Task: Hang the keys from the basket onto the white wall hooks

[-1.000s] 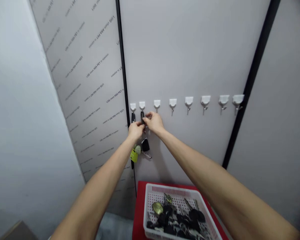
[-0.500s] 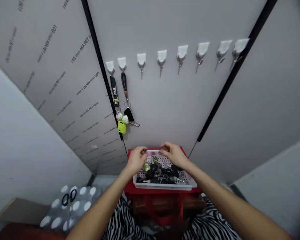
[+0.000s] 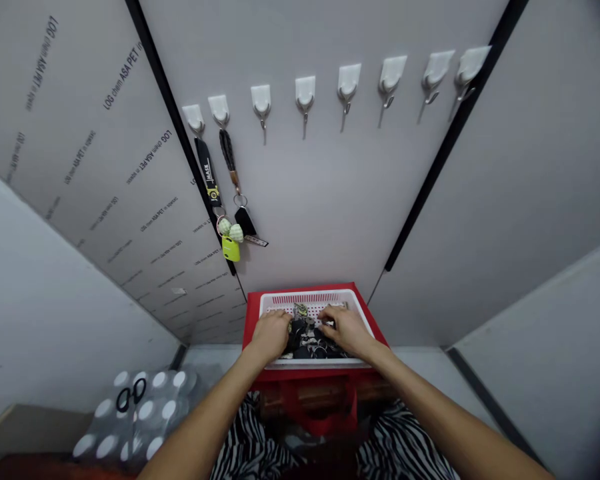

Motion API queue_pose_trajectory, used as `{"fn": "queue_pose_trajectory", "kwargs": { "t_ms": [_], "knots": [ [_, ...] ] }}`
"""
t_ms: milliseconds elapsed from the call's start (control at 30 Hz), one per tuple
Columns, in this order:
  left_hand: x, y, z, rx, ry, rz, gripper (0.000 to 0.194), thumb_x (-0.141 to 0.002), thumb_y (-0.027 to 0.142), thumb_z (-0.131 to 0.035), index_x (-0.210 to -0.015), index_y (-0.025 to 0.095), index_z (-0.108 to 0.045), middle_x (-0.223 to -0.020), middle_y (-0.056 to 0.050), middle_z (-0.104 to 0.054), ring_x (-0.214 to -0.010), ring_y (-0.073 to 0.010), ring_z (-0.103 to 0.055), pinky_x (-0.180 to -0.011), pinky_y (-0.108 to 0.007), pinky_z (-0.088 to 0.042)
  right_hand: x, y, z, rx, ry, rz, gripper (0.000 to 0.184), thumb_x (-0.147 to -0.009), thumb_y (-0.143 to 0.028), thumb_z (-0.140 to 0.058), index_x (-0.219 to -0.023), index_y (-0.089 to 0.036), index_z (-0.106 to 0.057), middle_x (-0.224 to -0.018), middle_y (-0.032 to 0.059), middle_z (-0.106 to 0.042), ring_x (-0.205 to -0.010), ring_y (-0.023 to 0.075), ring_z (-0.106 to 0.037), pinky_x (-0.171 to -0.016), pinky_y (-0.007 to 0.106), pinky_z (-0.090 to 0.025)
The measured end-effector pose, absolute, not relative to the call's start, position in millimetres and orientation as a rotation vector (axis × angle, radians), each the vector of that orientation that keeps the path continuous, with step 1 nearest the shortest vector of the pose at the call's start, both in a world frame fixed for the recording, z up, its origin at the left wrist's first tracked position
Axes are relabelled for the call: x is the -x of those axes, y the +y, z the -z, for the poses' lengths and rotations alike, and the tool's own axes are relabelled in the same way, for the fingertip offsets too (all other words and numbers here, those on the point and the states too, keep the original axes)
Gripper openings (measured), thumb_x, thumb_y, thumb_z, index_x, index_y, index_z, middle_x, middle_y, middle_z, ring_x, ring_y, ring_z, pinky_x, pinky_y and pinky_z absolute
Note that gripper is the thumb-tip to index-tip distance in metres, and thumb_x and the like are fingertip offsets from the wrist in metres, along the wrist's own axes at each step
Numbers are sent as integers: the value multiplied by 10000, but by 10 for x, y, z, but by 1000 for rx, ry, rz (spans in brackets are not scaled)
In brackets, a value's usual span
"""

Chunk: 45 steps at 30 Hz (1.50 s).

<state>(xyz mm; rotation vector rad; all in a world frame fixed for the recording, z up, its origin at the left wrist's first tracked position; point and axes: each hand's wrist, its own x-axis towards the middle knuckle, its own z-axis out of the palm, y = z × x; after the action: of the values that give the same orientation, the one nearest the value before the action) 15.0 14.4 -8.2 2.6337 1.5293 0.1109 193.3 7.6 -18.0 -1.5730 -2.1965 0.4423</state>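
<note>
My left hand (image 3: 271, 335) reaches over the left side of a white plastic basket (image 3: 310, 364) and touches the pile of keys (image 3: 310, 340) inside. Its fingers are loosely bent, their tips partly hidden among the keys. Across from it, my right hand (image 3: 347, 329) is over the right part of the pile, with a gap between thumb and forefinger. No key is visibly held in either hand. The keys have black heads, metal blades and rings; a yellowish charm (image 3: 301, 310) lies at the back.
Several white hooks (image 3: 305, 91) line the wall panel. From the two leftmost hang a black strap (image 3: 207, 170) with a lime-green tag (image 3: 231, 249) and a braided keychain (image 3: 229, 152) with a black fob. A red box (image 3: 253, 313) supports the basket. Scissors (image 3: 131, 395) lie on packed bottles (image 3: 145, 410).
Both hands have left the braided keychain, which now hangs from the second hook. They have come down into the basket among the keys, and the view has tilted downward.
</note>
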Motion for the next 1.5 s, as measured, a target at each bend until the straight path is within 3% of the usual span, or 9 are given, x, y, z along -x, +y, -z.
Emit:
{"fn": "queue_pose_trajectory", "kwargs": {
  "t_ms": [300,500,733,900,1033,1233,1500],
  "knots": [
    [-134,141,55,-2579,1515,-118,330,-604,109,-391,-916,170,-482,-893,-70,-508,-845,-183,-445,-733,-295,-335,-1923,48,154,1521,-2281,-413,212,-606,-265,-496,-798,-189,-544,-788,29,-558,-798,159,-438,-698,262,-309],
    [-116,160,19,-2264,1490,-539,314,-600,138,-438,-908,184,-478,-931,-37,-513,-868,-154,-438,-767,-263,-322,-1924,52,151,1529,-2287,-408,204,-621,-271,-485,-798,-187,-543,-787,33,-560,-792,161,-445,-696,273,-314],
    [-150,203,-148,-1549,1228,-840,196,-567,160,-485,-759,126,-507,-663,-1,-526,-614,-95,-469,-602,-211,-369,-1873,12,49,1489,-2172,-476,202,-648,-266,-450,-792,-166,-550,-781,44,-565,-773,156,-459,-707,275,-326],
    [-235,144,-283,-1271,1026,-930,184,-519,146,-541,-699,123,-513,-598,17,-504,-551,-69,-444,-557,-191,-348,-1725,6,-33,1336,-2024,-684,300,-634,-241,-463,-923,-174,-500,-784,32,-564,-670,125,-487,-646,245,-369],
    [-263,119,-388,-1130,909,-962,184,-510,144,-559,-686,123,-507,-585,17,-511,-525,-59,-442,-533,-186,-334,-1646,69,-36,1237,-1956,-706,223,-641,-205,-441,-838,-177,-543,-778,34,-569,-699,133,-489,-661,253,-368],
    [-225,116,-535,-944,723,-990,103,-534,169,-542,-591,118,-472,-491,31,-468,-455,-45,-417,-478,-177,-306,-1608,96,-181,1071,-1908,-883,255,-652,-153,-404,-873,-171,-530,-859,29,-560,-799,123,-481,-745,251,-342],
    [-167,147,-695,-981,691,-968,107,-547,181,-528,-545,122,-440,-435,37,-442,-413,-45,-392,-443,-179,-285,-1564,79,-359,1055,-1853,-1085,127,-648,-214,-427,-696,-143,-520,-669,-4,-537,-645,99,-470,-617,210,-361]
  ]
}}
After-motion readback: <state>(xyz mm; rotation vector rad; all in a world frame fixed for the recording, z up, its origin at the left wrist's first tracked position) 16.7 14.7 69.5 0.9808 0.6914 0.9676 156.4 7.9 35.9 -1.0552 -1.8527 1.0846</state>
